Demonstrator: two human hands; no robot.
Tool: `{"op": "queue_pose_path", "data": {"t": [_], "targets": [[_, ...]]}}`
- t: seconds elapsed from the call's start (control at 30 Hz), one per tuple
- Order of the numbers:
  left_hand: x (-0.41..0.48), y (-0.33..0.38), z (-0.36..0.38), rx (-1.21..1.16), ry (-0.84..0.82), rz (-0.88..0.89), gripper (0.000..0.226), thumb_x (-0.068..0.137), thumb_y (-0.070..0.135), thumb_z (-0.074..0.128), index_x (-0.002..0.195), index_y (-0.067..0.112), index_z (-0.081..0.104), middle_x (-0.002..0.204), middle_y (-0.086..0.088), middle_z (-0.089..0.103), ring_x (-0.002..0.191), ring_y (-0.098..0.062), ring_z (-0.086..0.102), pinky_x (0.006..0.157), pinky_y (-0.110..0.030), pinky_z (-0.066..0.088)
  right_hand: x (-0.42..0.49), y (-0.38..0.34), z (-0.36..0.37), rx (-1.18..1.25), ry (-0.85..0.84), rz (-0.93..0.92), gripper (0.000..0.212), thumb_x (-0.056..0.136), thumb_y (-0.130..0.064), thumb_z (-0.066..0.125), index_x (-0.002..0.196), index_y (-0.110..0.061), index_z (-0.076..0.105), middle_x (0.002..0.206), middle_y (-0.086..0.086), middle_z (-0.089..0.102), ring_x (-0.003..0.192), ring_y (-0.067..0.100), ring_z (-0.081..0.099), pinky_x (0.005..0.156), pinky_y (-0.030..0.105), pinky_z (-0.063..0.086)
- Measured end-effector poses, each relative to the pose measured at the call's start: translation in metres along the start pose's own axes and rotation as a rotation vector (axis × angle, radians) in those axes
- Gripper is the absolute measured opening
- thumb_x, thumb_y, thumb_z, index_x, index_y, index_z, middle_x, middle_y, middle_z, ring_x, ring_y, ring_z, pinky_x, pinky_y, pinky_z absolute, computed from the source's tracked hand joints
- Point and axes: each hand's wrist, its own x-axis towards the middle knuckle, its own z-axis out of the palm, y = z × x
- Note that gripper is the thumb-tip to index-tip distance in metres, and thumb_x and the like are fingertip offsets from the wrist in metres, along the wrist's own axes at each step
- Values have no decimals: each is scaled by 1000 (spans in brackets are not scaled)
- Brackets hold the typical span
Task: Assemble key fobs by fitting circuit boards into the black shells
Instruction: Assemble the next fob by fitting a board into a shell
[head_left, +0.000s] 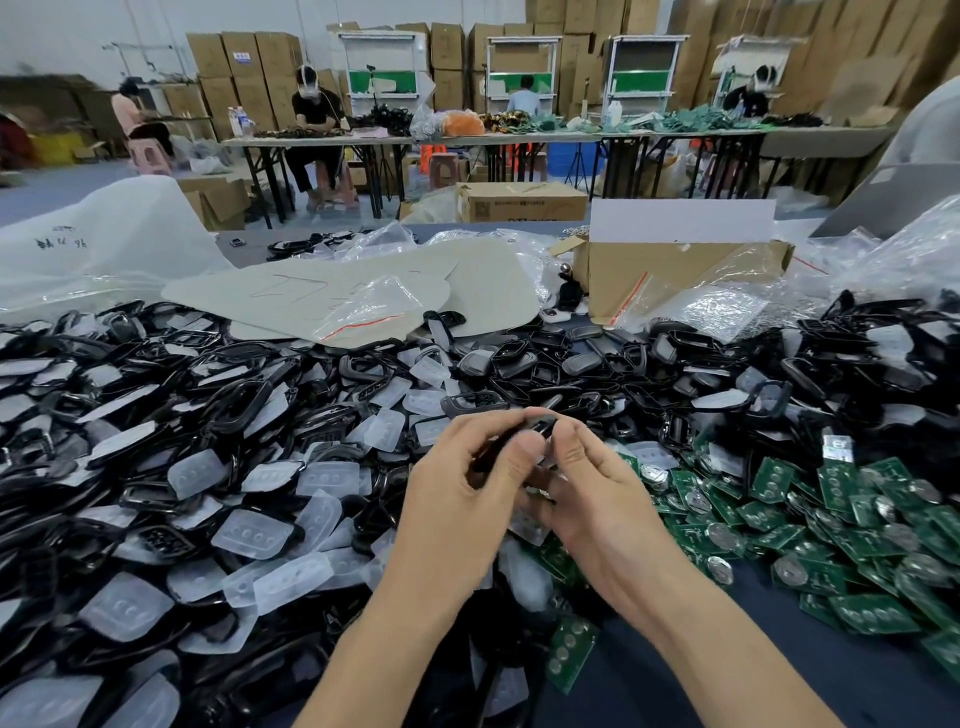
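1. Two hands meet low in the view, just above the near edge of the heap. The left hand (462, 478) and the right hand (592, 478) both have curled fingers and pinch one black shell (540, 427) between thumbs and fingertips. The piece is blurred, so I cannot tell whether a board sits inside it.
2. That shell looks like a thin moulded frame. It is probably light and stiff with a little spring, and glossy enough to slip. The long outer rims seem the best place to hold it, leaving the open middle free for seating a board.
3. Just right of the hands, green circuit boards (831, 519) lie loose on the dark table (852, 670). Many carry a round silvery cell (721, 569). The boards should be light, rigid and easily scratched, so it is safer to take them by the bare edges than by the cell or the contacts.
4. To the left and beyond spreads the pile of black shells (260, 374), mixed with translucent button pads (254, 535) that look soft and floppy.
5. Farther back lie pale card sheets (311, 291), clear plastic bags (717, 306) and an open cardboard box (675, 275).
6. Farthest off, other people (311, 111) sit at long tables (675, 137) in front of stacked cartons (249, 57).
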Motion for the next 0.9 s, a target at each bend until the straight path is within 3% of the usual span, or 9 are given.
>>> {"op": "queue_pose_path", "data": {"t": [0.1, 0.2, 0.27, 0.33, 0.43, 0.5, 0.6, 0.7, 0.9], "targets": [[-2, -3, 5, 224, 16, 142, 29, 95, 20, 67, 123, 27, 70, 116, 22, 64, 112, 7, 58, 93, -4, 39, -1, 1, 3, 157, 41, 68, 46, 93, -35, 57, 123, -2, 65, 116, 18, 70, 101, 26, 70, 77, 31, 61], [-4, -6, 6, 233, 58, 199, 31, 97, 9, 62, 124, 23, 70, 119, 19, 66, 112, 5, 60, 93, -7, 41, -5, 1, 10, 366, -17, 183, 52, 101, -38, 48, 131, 2, 59, 129, 24, 65, 116, 30, 68, 88, 35, 60], [-4, -8, 6, 250, 95, 217, 29, 98, 14, 61, 123, 25, 70, 121, 20, 66, 115, 0, 60, 96, -13, 44, -7, 0, 12, 482, -68, 211, 46, 100, -38, 49, 121, -2, 70, 120, 19, 71, 100, 20, 73, 83, 29, 60], [-3, -10, 7, 347, 144, 236, 29, 97, 29, 58, 122, 26, 71, 120, 19, 64, 116, -2, 54, 100, -16, 40, -8, 1, 13, 530, -57, 216, 45, 98, -36, 54, 125, -3, 66, 115, 15, 71, 88, 13, 68, 82, 28, 60], [-3, -12, 9, 440, 177, 242, 30, 95, 23, 65, 124, 26, 71, 113, 10, 56, 105, -6, 47, 93, -13, 38, -7, 1, 14, 452, 9, 201, 56, 98, -37, 56, 138, 2, 55, 123, 16, 67, 96, 14, 62, 93, 32, 58], [-5, -12, 10, 488, 196, 260, 36, 92, 13, 69, 126, 26, 70, 108, 9, 55, 101, -8, 47, 89, -15, 41, -7, 1, 15, 334, 38, 190, 53, 99, -39, 53, 132, 2, 59, 123, 20, 70, 106, 21, 70, 98, 36, 56], [-6, -11, 9, 500, 229, 253, 38, 92, 12, 69, 127, 28, 70, 103, 9, 58, 97, -13, 53, 83, -27, 49, -8, -1, 17, 252, 52, 145, 50, 94, -39, 55, 128, -3, 61, 123, 21, 70, 119, 27, 67, 108, 43, 48], [-7, -8, 9, 490, 229, 244, 40, 93, 10, 68, 128, 27, 69, 103, 9, 59, 97, -10, 56, 82, -25, 48, -9, -3, 20, 216, 57, 111, 51, 92, -37, 58, 128, -2, 63, 123, 21, 70, 119, 27, 67, 109, 41, 49], [-7, -4, 9, 471, 251, 302, 27, 97, 33, 58, 119, 23, 70, 101, 11, 59, 95, -11, 61, 79, -28, 52, -8, -3, 22, 209, 137, 64, 49, 91, -33, 61, 123, 3, 66, 127, 35, 60, 119, 32, 65, 107, 39, 50]]}}
